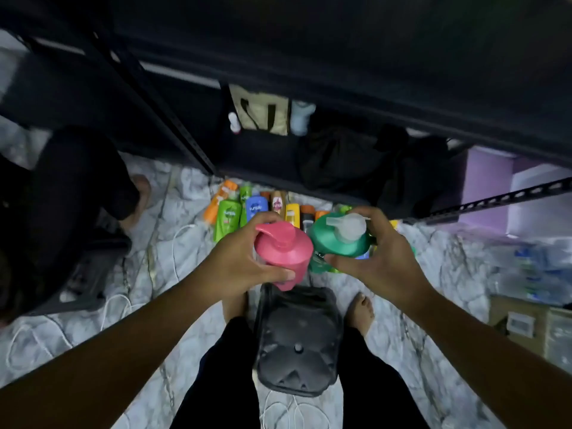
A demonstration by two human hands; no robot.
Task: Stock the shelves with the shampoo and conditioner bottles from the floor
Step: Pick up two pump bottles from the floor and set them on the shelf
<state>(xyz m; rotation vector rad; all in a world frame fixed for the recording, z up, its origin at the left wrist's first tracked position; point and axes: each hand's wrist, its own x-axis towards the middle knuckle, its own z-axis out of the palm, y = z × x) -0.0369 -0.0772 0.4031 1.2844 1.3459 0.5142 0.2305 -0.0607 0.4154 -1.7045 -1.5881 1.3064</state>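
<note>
The left grip (244, 258) is clamped on a pink pump bottle (283, 246), fingers curled round its far side and thumb pressed on the near side. The right grip (383, 258) is clamped the same way on a green pump bottle (337, 239) with a pale, translucent pump head. Both bottles are held upright in the air, shoulder to shoulder and almost touching, above the marble-patterned floor (433, 258) and just in front of the dark metal shelf rack (192, 134).

Beyond the hands, the remaining bottles (257, 209) lie and stand in a tight cluster on the floor at the foot of the rack: green, blue, orange and yellow ones, partly hidden behind the two held bottles. On the rack's low shelf sit a beige tote bag (263, 113), a white bottle (299, 117) just right of it, a small white bottle (234, 122) to its left, and a heap of dark cloth (340, 156).

A black plastic stool (297, 339) stands between the person's bare feet. A white cable (182, 239) trails over the floor at left, and a cardboard box (523, 323) sits at the right edge.
</note>
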